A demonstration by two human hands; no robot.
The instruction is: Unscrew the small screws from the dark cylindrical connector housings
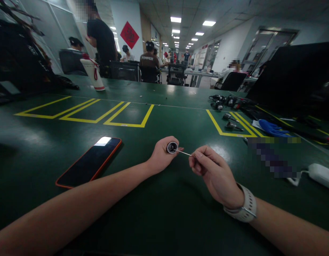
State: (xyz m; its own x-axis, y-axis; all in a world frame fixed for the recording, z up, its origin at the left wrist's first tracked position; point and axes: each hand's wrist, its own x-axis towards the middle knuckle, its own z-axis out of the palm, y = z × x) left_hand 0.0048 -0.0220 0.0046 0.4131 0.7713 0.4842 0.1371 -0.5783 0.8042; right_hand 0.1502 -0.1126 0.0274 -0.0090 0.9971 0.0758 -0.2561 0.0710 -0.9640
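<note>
My left hand (162, 154) rests on the green table (159, 213) and is closed around a small round metal part (172, 147), its open end facing me. My right hand (211, 170), with a white watch on the wrist, pinches a thin metal rod (183, 152). The rod's tip reaches into the round part. Both forearms lie low over the table's near side.
A phone in an orange case (89, 161) lies left of my hands. Yellow taped boxes (100, 113) mark the table. Small metal parts (231, 121), a blue glove (271, 128) and black gear sit at right, a white adapter (320, 174) at far right. Several people work behind.
</note>
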